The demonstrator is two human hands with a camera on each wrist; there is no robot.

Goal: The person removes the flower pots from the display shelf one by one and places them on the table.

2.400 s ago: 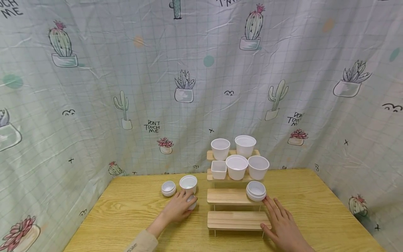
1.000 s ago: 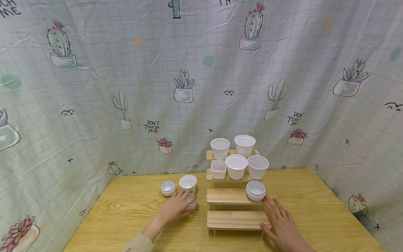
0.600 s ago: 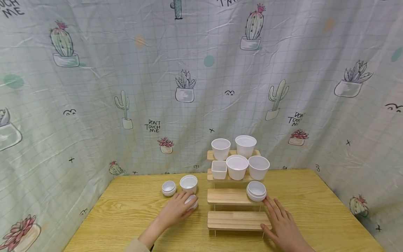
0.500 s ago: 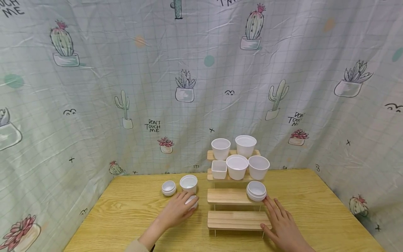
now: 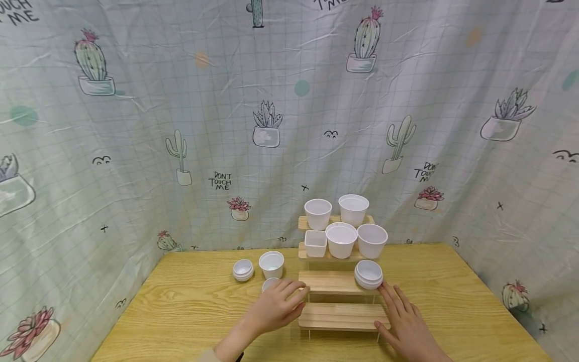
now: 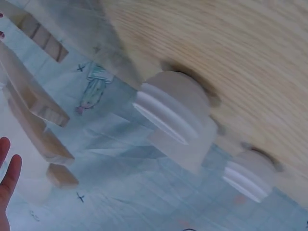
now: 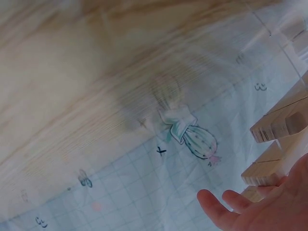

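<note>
My left hand [image 5: 279, 304] is beside the left ends of the lower tiers of a wooden step shelf [image 5: 344, 317]. Nothing shows in its fingers, and the left wrist view has its fingertips apart from the pots. Partly hidden behind it stands a small white plant pot [image 5: 270, 284], ridged in the left wrist view [image 6: 168, 103]. A taller white pot [image 5: 271, 265] and another small ridged pot [image 5: 243, 270] stand farther back. My right hand [image 5: 409, 324] lies with straight fingers at the shelf's right end, fingertips next to a round ridged pot [image 5: 368, 274] on the third tier down.
The top tier bears two round white pots [image 5: 318, 214]. On the second tier stand a square pot [image 5: 315, 244] and two round pots [image 5: 341, 240]. A cactus-print curtain [image 5: 203, 125] hangs behind the wooden table [image 5: 190, 301] and along its sides.
My left hand has left the small pot it covered and moved right, toward the shelf. That pot stays on the table. My right hand has kept its place.
</note>
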